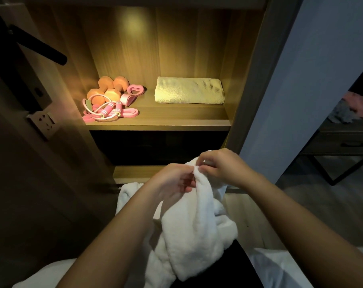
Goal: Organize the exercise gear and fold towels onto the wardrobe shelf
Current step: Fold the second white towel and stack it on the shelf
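— Where to look for the hands?
— Lower middle of the frame. Gripping the towel (pixel 197 225) with the left hand (pixel 172 181), fingers curled round a bunched fold near its top. Pinching the top edge with the right hand (pixel 220 167), thumb against fingertips, just right of the left.
— Touching each other?
— Nearly; hard to tell at the fingertips. Both on the same ridge of towel, anyway.
— And below?
— Hanging crumpled from both grips towards the bottom edge, white and thick. More white fabric (pixel 127 194) behind the left forearm; same piece or another, cannot tell.
— Anything on the shelf (pixel 166 118)?
— Yes, warmly lit, upper middle. At its right, a folded towel (pixel 189 90), pale yellow, lying flat near the right wall. At its left, two orange dumbbells (pixel 108 88) side by side, with a pink rope (pixel 101 113) coiled in front, touching them. Next to the rope, pink bands (pixel 127 113); just right of the dumbbells, a pink heart-shaped ring (pixel 136 89).
— Between gear and folded towel?
— Bare wood; clearly apart.
— Elsewhere?
— Upper left, a black handle (pixel 37 44); below it, a socket (pixel 44 121). Far right, a dark drawer (pixel 347 144), with pink and grey clothes (pixel 355 107) heaped above.
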`<state>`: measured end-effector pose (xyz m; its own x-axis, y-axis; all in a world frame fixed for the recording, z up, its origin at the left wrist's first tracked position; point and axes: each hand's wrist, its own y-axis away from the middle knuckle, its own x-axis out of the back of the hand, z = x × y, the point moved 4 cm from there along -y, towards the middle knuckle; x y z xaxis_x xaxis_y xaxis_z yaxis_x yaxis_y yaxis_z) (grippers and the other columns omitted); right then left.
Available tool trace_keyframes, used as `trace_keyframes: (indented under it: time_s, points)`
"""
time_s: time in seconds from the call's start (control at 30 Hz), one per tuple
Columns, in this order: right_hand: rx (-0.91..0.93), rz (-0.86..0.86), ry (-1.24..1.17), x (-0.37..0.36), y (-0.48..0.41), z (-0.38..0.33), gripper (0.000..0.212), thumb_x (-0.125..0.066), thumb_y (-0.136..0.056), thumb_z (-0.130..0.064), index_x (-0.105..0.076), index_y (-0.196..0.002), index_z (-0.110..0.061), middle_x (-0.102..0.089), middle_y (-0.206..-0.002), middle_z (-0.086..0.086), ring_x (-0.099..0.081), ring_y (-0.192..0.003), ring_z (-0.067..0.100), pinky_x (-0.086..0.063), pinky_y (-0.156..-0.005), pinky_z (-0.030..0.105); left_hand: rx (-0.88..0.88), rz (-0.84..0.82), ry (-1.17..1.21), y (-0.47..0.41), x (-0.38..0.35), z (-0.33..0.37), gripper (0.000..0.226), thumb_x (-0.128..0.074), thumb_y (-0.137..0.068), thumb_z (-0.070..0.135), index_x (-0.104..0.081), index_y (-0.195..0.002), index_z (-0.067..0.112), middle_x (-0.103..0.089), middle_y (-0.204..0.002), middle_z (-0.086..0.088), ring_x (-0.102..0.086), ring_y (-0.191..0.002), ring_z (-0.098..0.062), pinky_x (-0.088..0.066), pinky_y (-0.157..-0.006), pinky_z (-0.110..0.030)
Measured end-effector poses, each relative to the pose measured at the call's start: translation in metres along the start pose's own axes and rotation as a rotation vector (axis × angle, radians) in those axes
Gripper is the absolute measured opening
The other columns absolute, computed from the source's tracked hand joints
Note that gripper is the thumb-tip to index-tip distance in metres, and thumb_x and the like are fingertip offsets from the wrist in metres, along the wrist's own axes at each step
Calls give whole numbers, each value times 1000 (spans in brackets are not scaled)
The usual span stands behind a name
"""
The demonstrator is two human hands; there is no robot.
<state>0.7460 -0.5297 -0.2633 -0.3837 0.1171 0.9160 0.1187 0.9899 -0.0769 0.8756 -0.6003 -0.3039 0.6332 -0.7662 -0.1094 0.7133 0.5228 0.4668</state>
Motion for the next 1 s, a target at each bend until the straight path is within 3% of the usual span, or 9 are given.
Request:
trace_keyframes:
  time_s: [0.17,0.33,0.4,0.6,0.67,0.73,0.8,0.9,1.0]
  points:
    - [-103,17,41,-15,-3,17,10,-51,-99,-30,-60,-100,-26,-63,-93,-6,-58,-81,11,-55,-73,32,-81,258,-132,13,9,-26,13,-57,-96,17,-67,-90,11,-65,-76,-5,-63,-61,-9,-58,-63,-24]
    - [-185,78,158,-9,-9,34,11,-48,-100,-33,-56,-96,-27,-49,-98,-8,-53,-77,16,-41,-65,31,-274,393,-893,30,0,-41,36,-54,-74,67,-54,-84,32,-58,-70,9,-58,-66,-14,-47,-50,-35]
    - [-182,89,168,-6,-10,32,12,-49,-99,-32,-58,-96,-25,-50,-102,-9,-56,-81,18,-46,-68,34,-244,337,-1124,26,-6,-49,22,-54,-83,51,-49,-85,30,-53,-73,10,-57,-71,-17,-49,-58,-34]
    - [-33,-33,-218,-3,6,16,4,-57,-94,-36,-57,-98,-34,-61,-82,-7,-58,-73,10,-54,-71,41,-53,326,-313,17,15,-42,22,-43,-96,14,-65,-98,13,-67,-95,-11,-61,-85,-23,-46,-70,-32]
    - [10,-100,-193,-1,8,7,33,-63,-83,-56,-54,-112,-43,-58,-81,-9,-56,-72,7,-48,-65,32,-82,309,-275,16,15,-20,22,-43,-95,12,-64,-86,13,-65,-86,-10,-57,-78,-21,-40,-64,-29]
    - [78,-98,-68,2,6,-6,40,-64,-79,-62,-55,-115,-47,-58,-82,-13,-55,-73,1,-43,-61,25,-104,302,-355,15,14,6,23,-43,-96,10,-60,-80,11,-60,-79,-8,-54,-77,-22,-39,-67,-30]
    - [86,47,-57,17,0,-15,5,-61,-88,-46,-64,-89,-42,-62,-74,-14,-56,-69,1,-45,-59,31,-126,279,-425,17,11,25,25,-45,-98,23,-59,-82,10,-58,-76,-2,-56,-80,-22,-42,-72,-32]
    - [-26,300,-178,48,-7,-17,26,-49,-89,-29,-61,-66,-29,-61,-63,-7,-57,-63,13,-46,-58,39,-268,360,-742,27,8,48,40,-56,-84,59,-62,-91,20,-65,-86,2,-59,-78,-19,-44,-65,-34]
    - [-41,384,-204,74,-15,-23,25,-50,-90,-16,-62,-67,-16,-59,-61,2,-56,-63,25,-45,-57,44,-441,675,-1142,40,12,78,24,-62,-81,34,-42,-86,24,-52,-78,4,-45,-66,-20,-31,-52,-30]
